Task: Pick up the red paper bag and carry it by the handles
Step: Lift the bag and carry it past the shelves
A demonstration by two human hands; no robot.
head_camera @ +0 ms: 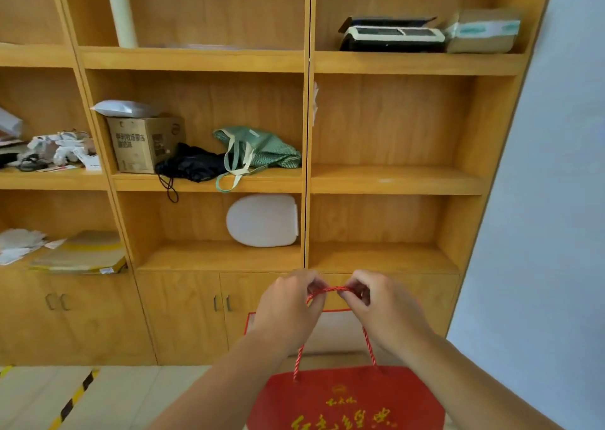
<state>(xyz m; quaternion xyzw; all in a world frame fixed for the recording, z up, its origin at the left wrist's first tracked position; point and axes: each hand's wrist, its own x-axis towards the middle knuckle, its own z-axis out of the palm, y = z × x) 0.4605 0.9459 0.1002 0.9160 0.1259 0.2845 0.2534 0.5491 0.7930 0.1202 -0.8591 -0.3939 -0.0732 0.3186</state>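
Red twisted-cord handles [329, 290] are pinched at their top by both hands: the left hand [288, 311] and right hand [383, 308] each have fingers clenched on the cord. The red paper bag [347, 397] hangs below them, before a wooden shelf unit [307, 174].

Gold Chinese characters on red paper bag [347, 397], too blurred to read.
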